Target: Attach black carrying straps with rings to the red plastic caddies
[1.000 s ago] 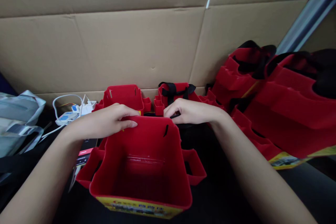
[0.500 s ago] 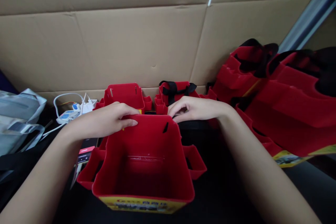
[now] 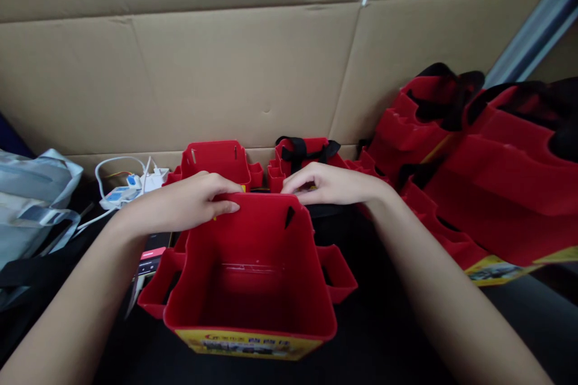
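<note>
An open red felt tote (image 3: 253, 271) with side pockets and a yellow printed band stands in front of me on a dark surface. My left hand (image 3: 189, 204) grips its far rim at the left, thumb inside, fingers curled over the edge. At the far right corner of that rim my right hand (image 3: 329, 185) is curled, beside a slot in the wall. What its fingertips pinch is hidden.
Two more red totes (image 3: 217, 159) stand against the cardboard wall (image 3: 226, 72), one with a black strap (image 3: 300, 147). Stacked red totes (image 3: 487, 162) lie at the right. A white power strip with cables (image 3: 126, 189) and a grey bag (image 3: 31, 198) sit at the left.
My right hand has shifted slightly along the tote's far rim, near the slot. The left hand keeps its grip. The view has tilted a little.
</note>
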Motion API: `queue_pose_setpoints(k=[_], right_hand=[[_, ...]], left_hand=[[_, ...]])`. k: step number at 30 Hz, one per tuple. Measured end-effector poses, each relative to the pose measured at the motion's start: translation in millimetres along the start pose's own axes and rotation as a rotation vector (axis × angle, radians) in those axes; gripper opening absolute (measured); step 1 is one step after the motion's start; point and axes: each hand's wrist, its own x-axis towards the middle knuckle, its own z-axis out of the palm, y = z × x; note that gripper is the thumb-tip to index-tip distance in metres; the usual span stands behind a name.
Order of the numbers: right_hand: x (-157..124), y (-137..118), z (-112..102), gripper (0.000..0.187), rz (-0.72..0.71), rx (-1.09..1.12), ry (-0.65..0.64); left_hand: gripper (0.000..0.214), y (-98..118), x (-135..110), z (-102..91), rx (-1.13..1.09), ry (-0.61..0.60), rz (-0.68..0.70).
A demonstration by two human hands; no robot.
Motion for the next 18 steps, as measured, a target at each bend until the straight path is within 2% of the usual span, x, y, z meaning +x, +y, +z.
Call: queue_pose_setpoints(k=[4,8,12,14,16,18], right_hand=[[-9.0,-4.1,-7.8,0.034,0.001,-0.006,-0.043],[-13.2,-10.8,-9.1,0.033,0.044,-0.042,0.018],[-12.5,-17.5,-4.2,0.032,0.13,-0.079,0.096],[-12.2,-20.0,-2.6,0.031,0.142,-0.075,0.111],[-12.1,-21.8,-2.2,0.029,0.137,-0.076,0.121],[-11.9,-22.7,-2.2,0.028,0.121,-0.092,0.125]], left_hand=[[0.023,-0.7,0.7,1.3,0.014,0.014,0.009],[0.022,0.6,2.0,4.5,0.056,0.081,-0.006],[0.031,17.9,-2.3,5.9,0.219,0.384,0.007],[0.026,33.2,-4.6,7.3,0.288,0.476,0.006],[0.019,49.2,-2.9,11.4,0.327,0.412,-0.052],[0.023,62.2,5.3,18.7,0.372,0.285,-0.127]])
